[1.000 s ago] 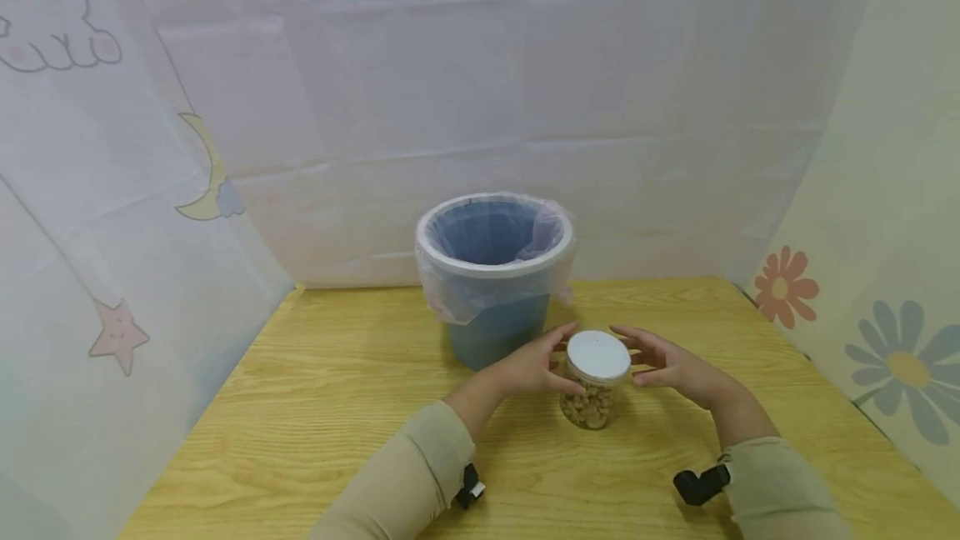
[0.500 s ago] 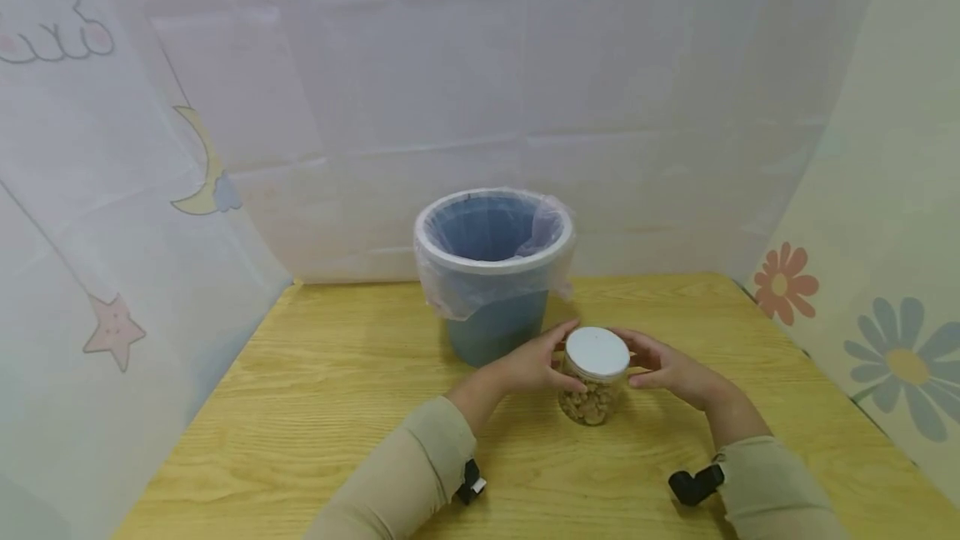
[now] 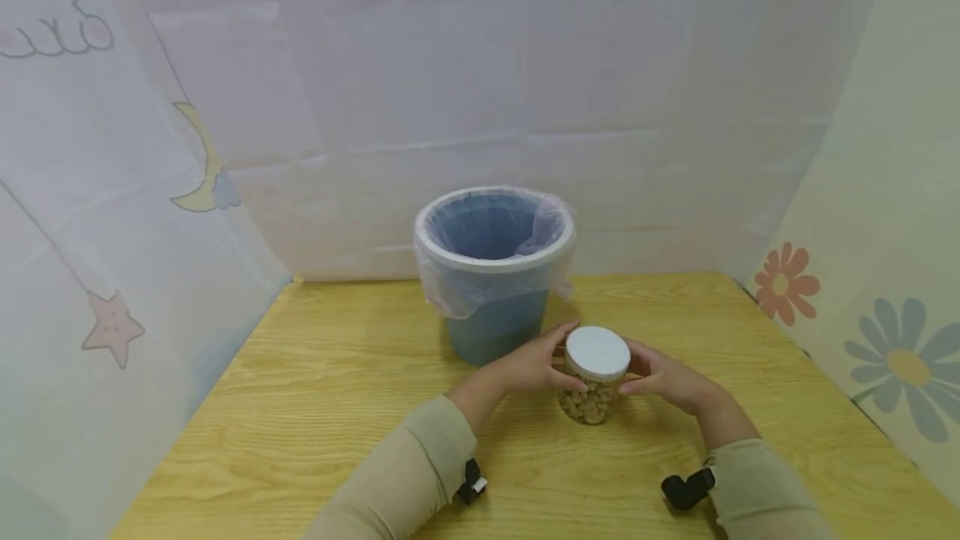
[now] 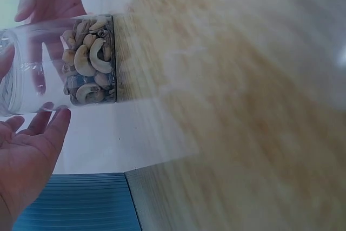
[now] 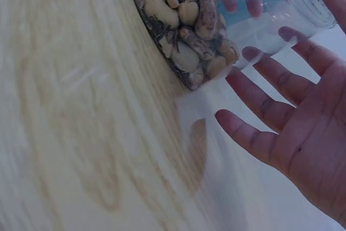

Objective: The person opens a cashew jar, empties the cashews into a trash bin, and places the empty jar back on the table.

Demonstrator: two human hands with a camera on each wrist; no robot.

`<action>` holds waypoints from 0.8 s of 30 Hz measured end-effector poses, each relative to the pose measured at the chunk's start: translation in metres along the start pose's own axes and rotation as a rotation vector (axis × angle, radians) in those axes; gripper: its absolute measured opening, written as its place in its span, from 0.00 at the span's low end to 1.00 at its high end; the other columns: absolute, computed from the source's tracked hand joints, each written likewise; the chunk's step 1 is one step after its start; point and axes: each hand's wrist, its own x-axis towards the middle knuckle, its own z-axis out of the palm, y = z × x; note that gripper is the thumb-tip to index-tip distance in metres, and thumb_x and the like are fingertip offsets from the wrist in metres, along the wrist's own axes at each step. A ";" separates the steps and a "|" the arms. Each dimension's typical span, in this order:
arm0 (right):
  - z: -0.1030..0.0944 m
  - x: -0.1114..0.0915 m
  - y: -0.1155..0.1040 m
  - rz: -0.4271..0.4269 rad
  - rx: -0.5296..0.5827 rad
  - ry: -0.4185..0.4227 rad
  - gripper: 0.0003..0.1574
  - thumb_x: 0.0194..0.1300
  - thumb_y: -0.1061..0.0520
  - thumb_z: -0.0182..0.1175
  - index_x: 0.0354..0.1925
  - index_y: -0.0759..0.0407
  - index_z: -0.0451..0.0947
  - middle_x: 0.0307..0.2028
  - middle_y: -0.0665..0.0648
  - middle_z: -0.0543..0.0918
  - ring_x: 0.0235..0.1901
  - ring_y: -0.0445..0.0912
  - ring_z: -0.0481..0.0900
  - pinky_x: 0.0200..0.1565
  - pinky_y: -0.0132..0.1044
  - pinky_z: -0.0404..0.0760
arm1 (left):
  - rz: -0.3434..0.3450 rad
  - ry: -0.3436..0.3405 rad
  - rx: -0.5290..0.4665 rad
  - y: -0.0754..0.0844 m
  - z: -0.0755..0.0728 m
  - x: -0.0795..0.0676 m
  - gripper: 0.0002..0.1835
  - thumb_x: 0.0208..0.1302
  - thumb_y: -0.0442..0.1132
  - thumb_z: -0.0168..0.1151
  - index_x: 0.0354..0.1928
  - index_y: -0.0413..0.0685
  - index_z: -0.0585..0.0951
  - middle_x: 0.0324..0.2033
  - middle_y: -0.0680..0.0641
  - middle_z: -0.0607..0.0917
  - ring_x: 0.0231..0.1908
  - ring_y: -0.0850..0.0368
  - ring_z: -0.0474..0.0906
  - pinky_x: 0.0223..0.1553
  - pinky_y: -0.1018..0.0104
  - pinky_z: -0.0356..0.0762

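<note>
A clear round jar of cashews and other nuts (image 3: 591,403) stands upright on the table under a white lid (image 3: 597,351). My left hand (image 3: 527,368) holds its left side, thumb across the front and fingers behind. From the right, my right hand (image 3: 666,377) grips it, thumb at the near side. In the left wrist view, the nuts (image 4: 89,60) fill only the jar's lower part, and fingers of the right hand show through the plastic. The right wrist view has the right hand's fingers (image 5: 270,106) spread, several tips at the jar wall, with the little finger clear of it.
A blue bin (image 3: 498,319) with a pale rim and a thin pinkish liner (image 3: 457,286) stands just behind the left hand. The wooden table (image 3: 337,390) reaches back to a hanging white sheet (image 3: 420,90). Black wrist devices show beside both sleeves.
My right hand has moved left, from apart from the jar to fingers and thumb against its side. The left hand and jar stay in nearly the same place.
</note>
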 end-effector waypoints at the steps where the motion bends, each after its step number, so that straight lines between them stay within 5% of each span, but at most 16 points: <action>1: 0.001 0.000 0.001 0.003 -0.003 0.002 0.46 0.61 0.64 0.57 0.69 0.68 0.43 0.63 0.72 0.56 0.56 0.35 0.64 0.52 0.36 0.68 | -0.002 0.001 0.002 0.000 0.000 0.000 0.53 0.49 0.43 0.71 0.71 0.65 0.45 0.66 0.56 0.57 0.60 0.57 0.64 0.52 0.70 0.69; 6: 0.005 0.002 0.002 0.034 -0.009 0.016 0.47 0.60 0.63 0.59 0.69 0.67 0.43 0.64 0.71 0.56 0.59 0.43 0.62 0.53 0.36 0.67 | -0.015 0.008 0.003 -0.003 0.001 0.000 0.53 0.48 0.45 0.71 0.70 0.68 0.46 0.65 0.56 0.59 0.60 0.57 0.64 0.50 0.70 0.70; 14: 0.007 0.004 0.002 0.036 -0.008 0.028 0.48 0.60 0.62 0.59 0.69 0.67 0.42 0.64 0.71 0.56 0.62 0.62 0.55 0.56 0.57 0.61 | 0.023 0.028 -0.003 -0.003 0.002 0.001 0.44 0.48 0.42 0.72 0.66 0.64 0.59 0.57 0.61 0.68 0.57 0.59 0.67 0.49 0.70 0.71; 19: 0.008 0.004 0.003 0.032 -0.019 0.051 0.46 0.59 0.62 0.60 0.68 0.67 0.46 0.63 0.70 0.58 0.62 0.61 0.56 0.55 0.58 0.61 | 0.010 0.044 0.009 -0.001 0.002 0.000 0.41 0.46 0.43 0.73 0.63 0.63 0.63 0.55 0.62 0.70 0.56 0.60 0.68 0.49 0.70 0.71; 24: 0.007 0.004 0.001 0.001 -0.030 0.038 0.44 0.60 0.63 0.59 0.68 0.68 0.47 0.62 0.72 0.59 0.59 0.46 0.63 0.53 0.55 0.65 | 0.004 0.048 0.004 -0.001 0.002 0.000 0.41 0.46 0.43 0.73 0.63 0.62 0.63 0.54 0.62 0.71 0.54 0.61 0.69 0.49 0.70 0.71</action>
